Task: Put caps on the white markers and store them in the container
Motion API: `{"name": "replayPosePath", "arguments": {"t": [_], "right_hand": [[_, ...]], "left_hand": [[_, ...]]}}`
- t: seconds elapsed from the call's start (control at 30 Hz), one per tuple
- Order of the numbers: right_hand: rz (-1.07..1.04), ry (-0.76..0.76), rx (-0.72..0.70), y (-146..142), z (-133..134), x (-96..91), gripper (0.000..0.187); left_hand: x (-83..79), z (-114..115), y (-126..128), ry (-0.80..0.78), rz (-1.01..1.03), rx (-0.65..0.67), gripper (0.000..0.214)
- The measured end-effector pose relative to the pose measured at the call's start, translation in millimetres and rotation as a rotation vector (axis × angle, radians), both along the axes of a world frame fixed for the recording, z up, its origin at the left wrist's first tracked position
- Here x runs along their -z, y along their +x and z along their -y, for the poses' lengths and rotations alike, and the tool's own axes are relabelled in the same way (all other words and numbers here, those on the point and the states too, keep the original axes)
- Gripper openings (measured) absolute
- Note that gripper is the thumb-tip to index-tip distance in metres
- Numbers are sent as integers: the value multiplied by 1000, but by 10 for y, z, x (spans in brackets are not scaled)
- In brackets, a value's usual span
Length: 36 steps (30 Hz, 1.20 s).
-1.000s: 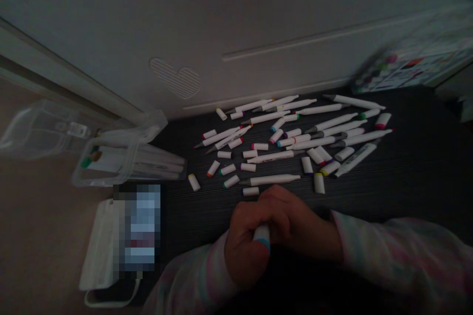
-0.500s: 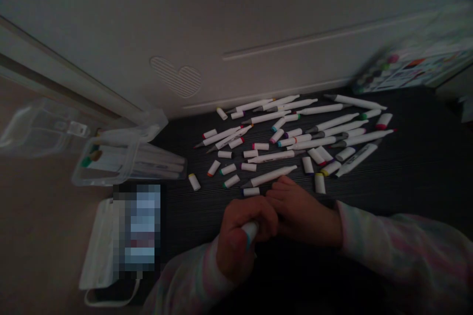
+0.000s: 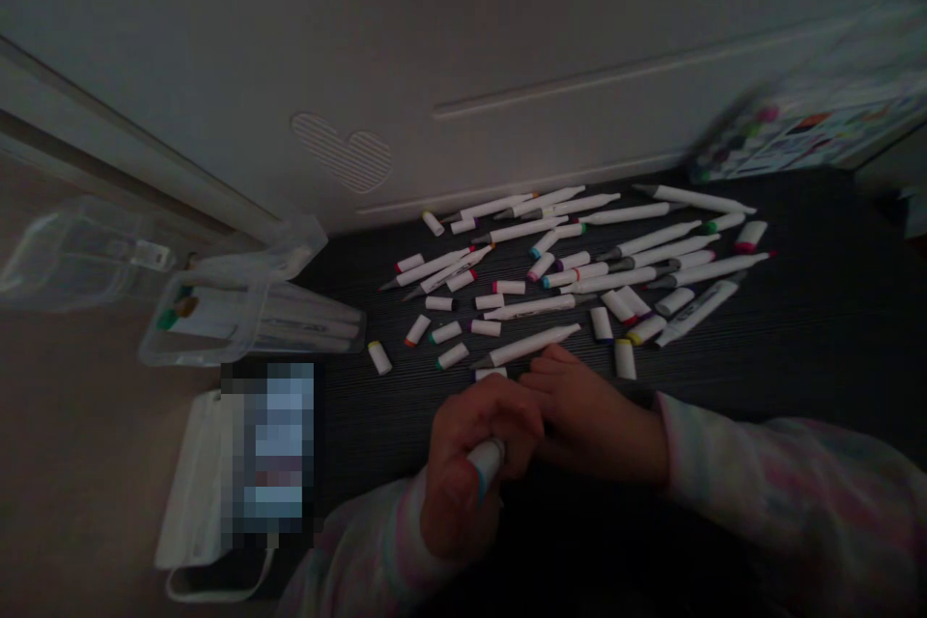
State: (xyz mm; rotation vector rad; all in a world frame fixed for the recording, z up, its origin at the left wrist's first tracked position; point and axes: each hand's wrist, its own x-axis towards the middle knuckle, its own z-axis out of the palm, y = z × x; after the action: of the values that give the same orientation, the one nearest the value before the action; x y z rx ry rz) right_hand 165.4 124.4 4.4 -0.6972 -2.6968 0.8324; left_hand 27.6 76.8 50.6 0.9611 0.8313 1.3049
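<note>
My left hand (image 3: 463, 463) is curled around a white marker cap (image 3: 488, 460) with a blue end, the thumb against that end. Whether a marker sits in the cap is hidden by the fingers. Pressed up against it, my right hand (image 3: 586, 410) has its fingers folded in, and what they hold, if anything, is hidden. Just beyond the hands lies an uncapped white marker (image 3: 532, 346) with a grey tip section. A loose cap (image 3: 491, 375) is partly covered by my left hand. More uncapped markers (image 3: 644, 280) and loose caps (image 3: 453, 355) with coloured ends are scattered behind.
An open clear plastic case (image 3: 319, 319) with several markers lies at left, its lid tipped back. Below it are a phone (image 3: 279, 449), blurred out, and a white object with a cable (image 3: 192, 492). A marker package (image 3: 803, 135) leans against the pale panel (image 3: 550, 39) at right.
My left hand has shifted slightly up and tilted, so more of the white cap shows, and it covers more of the loose cap beyond. The right hand stays nearly still.
</note>
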Motion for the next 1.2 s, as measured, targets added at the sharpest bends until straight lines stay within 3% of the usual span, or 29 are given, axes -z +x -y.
{"name": "replayPosePath", "arguments": {"t": [0.13,0.33,0.67,1.0,1.2], "right_hand": [[18,-3,-1,1,0,2,14],[32,-59,-11,3,-5,-30,13],[-15,9,6,6,-3,25,11],[43,11,-17,6,-13,27,10],[40,-14,-23,6,-17,15,11]], "left_hand": [[34,17,17,92,-45,-23,46],[-39,52,95,87,-177,-23,47],[36,-35,2,99,-168,50,54],[-32,-66,48,204,-335,141,63],[-21,-77,43,188,-319,141,62]]}}
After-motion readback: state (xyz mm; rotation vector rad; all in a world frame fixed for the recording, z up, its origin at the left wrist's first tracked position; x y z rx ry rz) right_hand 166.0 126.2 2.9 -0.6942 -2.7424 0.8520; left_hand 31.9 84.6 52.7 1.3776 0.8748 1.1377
